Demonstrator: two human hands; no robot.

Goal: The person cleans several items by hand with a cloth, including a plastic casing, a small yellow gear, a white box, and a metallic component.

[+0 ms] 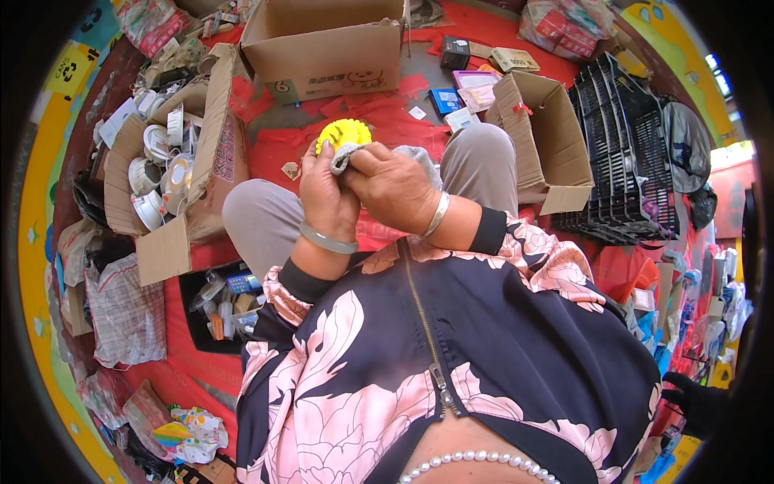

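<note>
My two hands holding a yellow toothed disc and a grey cloth above my knees.

Head view: my left hand (325, 194) grips the yellow disc (343, 133) from below, and my right hand (393, 187) presses the grey cloth (348, 155) against its lower edge. An open cardboard box (322, 48) stands on the red floor beyond.

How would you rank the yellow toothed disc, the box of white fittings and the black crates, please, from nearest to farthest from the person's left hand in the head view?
From the left hand:
1. Yellow toothed disc, held at its fingertips.
2. Box of white fittings, to the left.
3. Black crates, far right.
</note>
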